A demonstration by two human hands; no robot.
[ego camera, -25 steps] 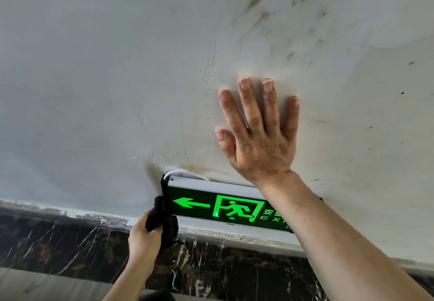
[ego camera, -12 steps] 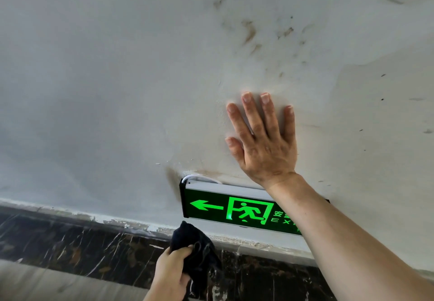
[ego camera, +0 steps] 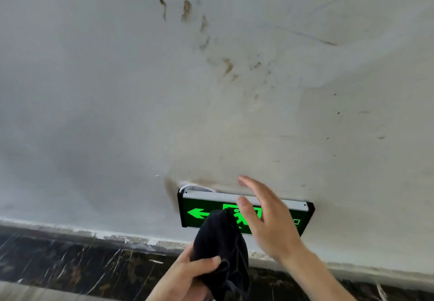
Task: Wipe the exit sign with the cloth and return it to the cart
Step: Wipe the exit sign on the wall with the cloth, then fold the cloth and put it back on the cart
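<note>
Exit sign point(ego camera: 244, 211), a glowing green rectangle, hangs on the stained plaster wall point(ego camera: 117, 89) above dark marble point(ego camera: 70, 260). Left hand point(ego camera: 187, 277) clutches the crumpled black cloth point(ego camera: 223, 246); right hand point(ego camera: 270, 221) is spread, empty.

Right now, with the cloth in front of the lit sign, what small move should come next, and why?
Probably press the black cloth onto the exit sign and sweep it rightward. The left hand grips the cloth, bunched, over the sign's left-centre, beside the arrow. The right hand hovers open in front of the sign's right part, so it likely needs to clear away first.
</note>
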